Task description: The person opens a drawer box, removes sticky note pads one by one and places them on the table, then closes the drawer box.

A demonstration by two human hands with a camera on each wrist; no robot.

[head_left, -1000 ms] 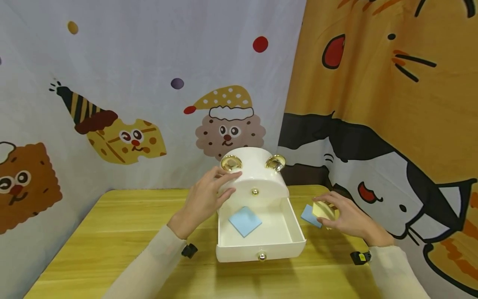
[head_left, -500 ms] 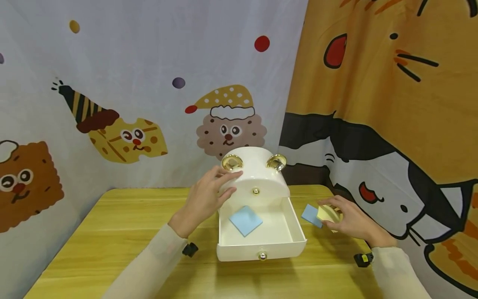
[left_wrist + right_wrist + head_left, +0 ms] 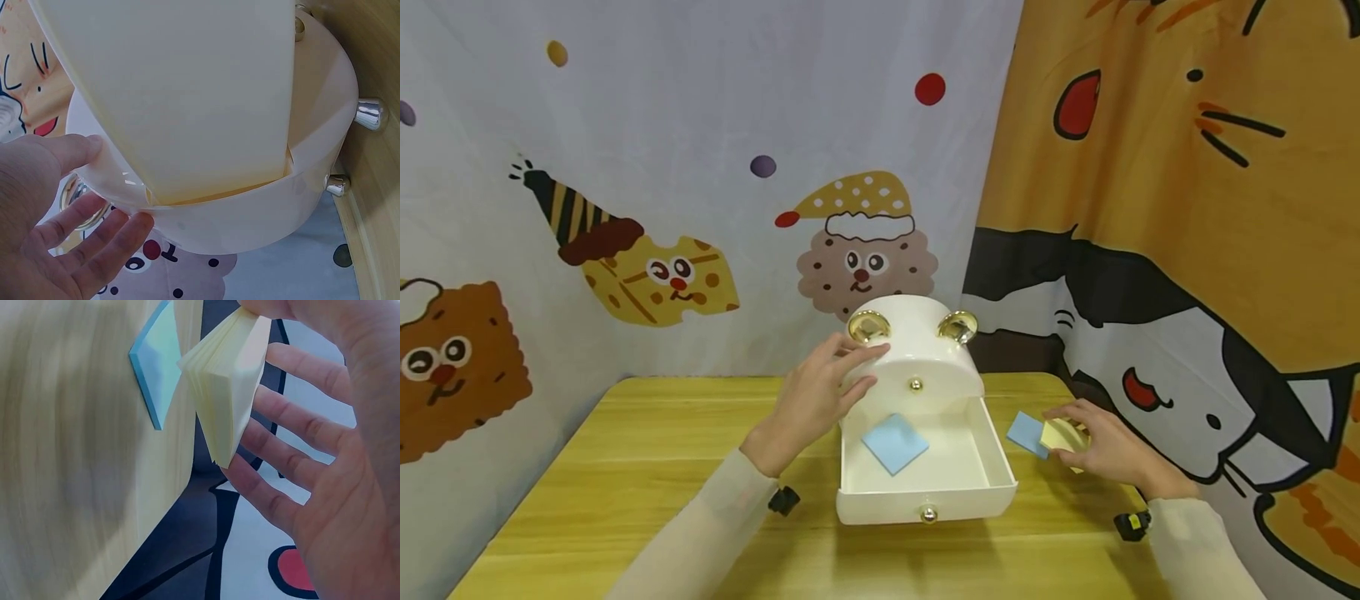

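A white desktop drawer box [image 3: 917, 333] with gold ears stands on the table, its lower drawer [image 3: 925, 504] pulled out. In that drawer lies a light-blue sticky-note pad [image 3: 895, 443]. My left hand [image 3: 815, 392] rests against the box's upper left side, and in the left wrist view its fairly straight fingers [image 3: 119, 250] touch the rounded edge. To the right of the drawer, my right hand [image 3: 1105, 446] pinches a yellow sticky-note pad [image 3: 1060, 434], its sheets slightly fanned in the right wrist view. Another blue pad [image 3: 1025, 434] lies on the table just beside it, partly covered.
The wooden table [image 3: 677, 467] has its back edge against a pale cartoon-print cloth [image 3: 715, 100]. An orange and black cat-print curtain [image 3: 1150, 192] hangs close by the right hand. A small gold knob [image 3: 928, 515] sticks out from the drawer front.
My right hand has shifted slightly right with the yellow pad, uncovering more of the blue pad on the table. The left hand keeps its place on the box.
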